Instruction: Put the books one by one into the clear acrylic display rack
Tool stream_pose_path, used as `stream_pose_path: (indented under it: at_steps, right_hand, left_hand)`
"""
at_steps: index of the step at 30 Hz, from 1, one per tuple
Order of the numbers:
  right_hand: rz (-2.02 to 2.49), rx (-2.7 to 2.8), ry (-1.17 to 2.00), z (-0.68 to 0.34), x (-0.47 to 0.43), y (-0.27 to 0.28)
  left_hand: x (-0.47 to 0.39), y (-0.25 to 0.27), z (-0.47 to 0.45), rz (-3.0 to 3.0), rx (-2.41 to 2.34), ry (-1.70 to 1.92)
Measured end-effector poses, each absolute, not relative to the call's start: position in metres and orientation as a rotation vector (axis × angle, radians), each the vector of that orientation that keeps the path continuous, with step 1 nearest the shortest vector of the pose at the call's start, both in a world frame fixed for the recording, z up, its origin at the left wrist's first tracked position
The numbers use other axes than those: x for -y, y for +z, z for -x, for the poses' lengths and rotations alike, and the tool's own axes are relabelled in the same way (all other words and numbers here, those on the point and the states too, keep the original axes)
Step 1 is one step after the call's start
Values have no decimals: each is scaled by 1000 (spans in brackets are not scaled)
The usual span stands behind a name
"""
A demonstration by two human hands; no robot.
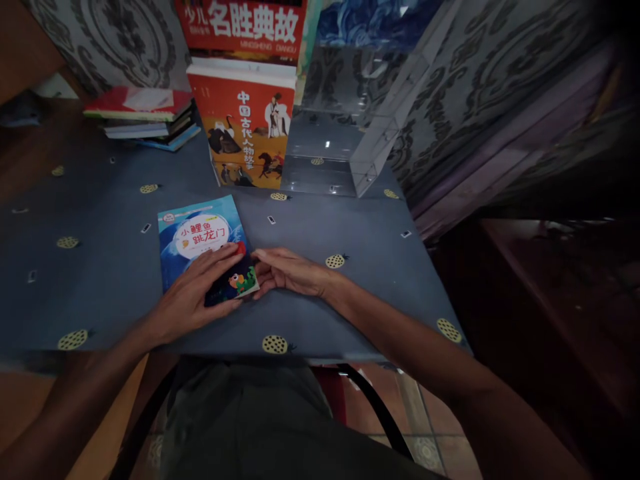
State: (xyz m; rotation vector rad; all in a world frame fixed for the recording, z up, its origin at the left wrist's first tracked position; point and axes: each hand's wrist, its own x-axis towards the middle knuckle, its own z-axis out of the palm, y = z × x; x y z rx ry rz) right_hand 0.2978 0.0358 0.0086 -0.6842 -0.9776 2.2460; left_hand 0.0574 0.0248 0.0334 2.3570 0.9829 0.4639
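Note:
A blue picture book with red Chinese lettering on a white oval lies on the table, tilted a little. My left hand rests flat over its lower part, fingers stretched out and thumb apart along the bottom edge. At the book's right edge is my right hand, turned on its side with the thumb on top and the other fingers loosely bent near the lower right corner. Whether those fingertips reach under the cover cannot be made out. An orange fish drawing shows between the two hands.
Behind the book, a clear acrylic stand holds an orange book and a red book. A stack of books sits at the back left. The grey tablecloth has a pineapple print; the table's right edge drops to dark space.

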Motion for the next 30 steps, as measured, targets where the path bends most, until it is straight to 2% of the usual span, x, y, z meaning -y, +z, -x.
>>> stream_pose_path:
  at_steps: [12,19,26,30]
  right_hand:
    - [616,1046,2257,-299,-35,10]
    - [568,1097,2223,-301,-33,11]
    - [584,1127,2222,-300,-33,10]
    - [585,1156,2227,-301,-33,12]
  left_hand:
    - [-6,41,-61,-2186,-1130,626]
    - [4,35,-63,-2306,-1222,771]
    - [12,33,-66,-2195,-1533,918]
    - [11,33,-65,-2347,-1459,974]
